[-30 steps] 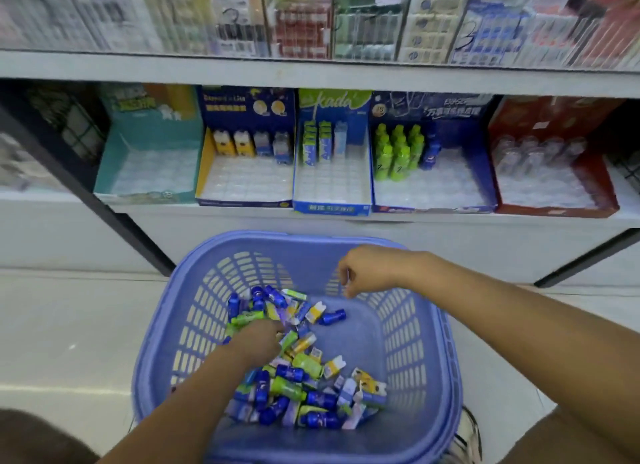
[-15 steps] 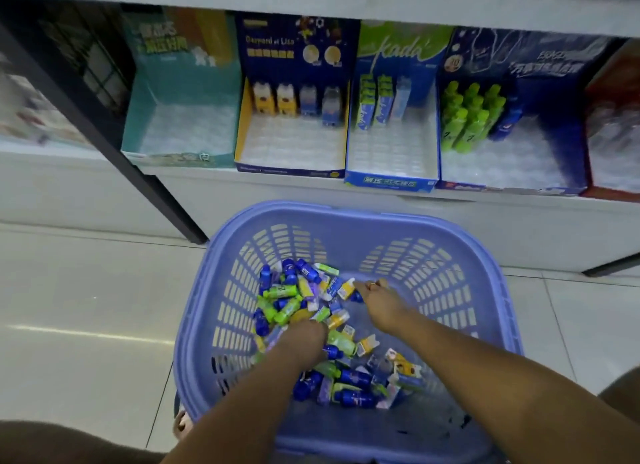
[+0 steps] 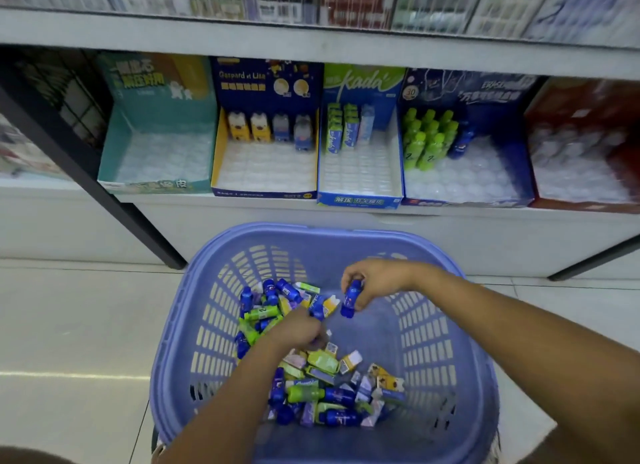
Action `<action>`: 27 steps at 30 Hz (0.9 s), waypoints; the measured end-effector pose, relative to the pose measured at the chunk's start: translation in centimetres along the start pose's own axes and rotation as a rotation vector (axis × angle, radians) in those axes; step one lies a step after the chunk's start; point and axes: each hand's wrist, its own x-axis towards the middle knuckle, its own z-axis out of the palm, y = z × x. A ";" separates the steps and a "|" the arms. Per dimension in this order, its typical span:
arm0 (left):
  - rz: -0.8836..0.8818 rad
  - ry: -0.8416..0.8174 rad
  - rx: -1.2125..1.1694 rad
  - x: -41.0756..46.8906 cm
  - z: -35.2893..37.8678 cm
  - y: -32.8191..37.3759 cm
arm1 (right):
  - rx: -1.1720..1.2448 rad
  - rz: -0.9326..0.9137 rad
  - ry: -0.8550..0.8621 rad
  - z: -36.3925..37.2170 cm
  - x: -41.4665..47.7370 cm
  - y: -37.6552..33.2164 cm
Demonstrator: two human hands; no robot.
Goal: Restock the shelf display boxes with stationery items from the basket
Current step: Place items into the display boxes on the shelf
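Just right of frame center, the right hand (image 3: 375, 283) is pinching a blue bottle (image 3: 350, 299) over the purple basket (image 3: 180, 352), while the left hand (image 3: 301, 332) is curling into the pile of items (image 3: 322, 387), its hold unclear, below the display boxes (image 3: 358, 200) across the upper frame.

Pretty clearly a shop, stationery aisle by the look of it. There's white retail shelving (image 3: 519, 235) with a row of printed cardboard display boxes (image 3: 265, 165) sat side by side. Each has a branded header card and a dimpled plastic insert, with a few tiny green bottles (image 3: 427, 138) and cartons (image 3: 341, 134) stood in the back rows. The tier above is crammed with packaged goods (image 3: 356, 3), too blurry to say what. A purple plastic shopping basket (image 3: 346, 236) of loose matching stock sits on a pale tiled floor (image 3: 69, 325).
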 end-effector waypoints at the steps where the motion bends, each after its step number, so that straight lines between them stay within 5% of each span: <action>1: 0.034 -0.010 -0.227 -0.6 -0.1 1.5 | 0.031 -0.040 0.011 -1.3 -1.2 -0.7; 4: 0.204 -0.137 -0.649 -2.6 -0.2 5.9 | 0.078 -0.132 0.071 -4.8 -4.8 -2.2; 9: 0.425 -0.280 -0.749 -5.6 0.6 11.1 | 0.137 -0.178 0.160 -8.8 -10.2 -2.9; 15: 0.671 0.063 -0.685 -6.4 2.6 15.5 | 0.479 -0.173 0.327 -12.0 -13.0 -1.9; 21: 0.751 0.035 -0.765 -6.2 4.0 19.3 | 0.672 -0.244 0.382 -14.7 -14.7 -0.2; 27: 0.835 0.326 -0.518 -3.5 5.6 23.2 | 0.738 -0.165 0.570 -17.1 -14.9 2.7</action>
